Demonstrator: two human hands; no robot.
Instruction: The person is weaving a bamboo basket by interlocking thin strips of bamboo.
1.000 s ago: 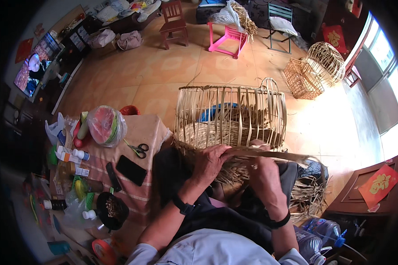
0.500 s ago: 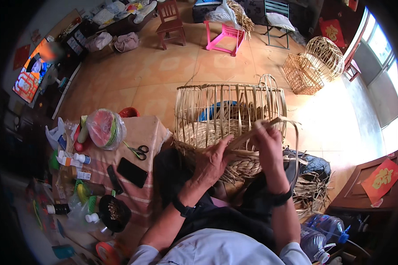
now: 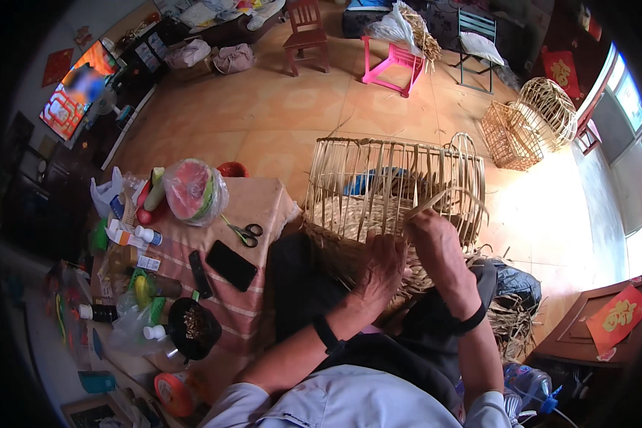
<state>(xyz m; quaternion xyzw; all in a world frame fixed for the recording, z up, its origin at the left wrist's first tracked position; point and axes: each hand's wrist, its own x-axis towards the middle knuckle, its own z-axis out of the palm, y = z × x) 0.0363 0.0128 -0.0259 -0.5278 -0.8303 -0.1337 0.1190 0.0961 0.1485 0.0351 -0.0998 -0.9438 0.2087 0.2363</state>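
A half-woven basket [image 3: 335, 182] leans on my lap, with bare upright stakes above and a thick braided band of dried leaf lower down. My right hand [image 3: 439, 242] is closed in a pinch on a flat, pale brown leaf strip [image 3: 458, 191], whose free end arches up and over to the right. Close beside it, my left hand [image 3: 384, 267] grips the near edge of the weave among the stakes; its fingertips are partly hidden. A blue thing [image 3: 364, 182] shows through the stakes inside the basket.
A cloth-covered table [image 3: 253, 200] at the left carries scissors [image 3: 246, 232], a black phone [image 3: 231, 265], a wrapped watermelon half [image 3: 191, 191] and bottles. Dried leaf strips [image 3: 515, 324] lie at my right. Two other baskets [image 3: 510, 135], a pink stool [image 3: 389, 64] and chairs stand farther off.
My left hand has moved in beside the right and lower onto the weave. The strip, earlier stretched between both hands, now loops up from my right hand. The whole view has shifted.
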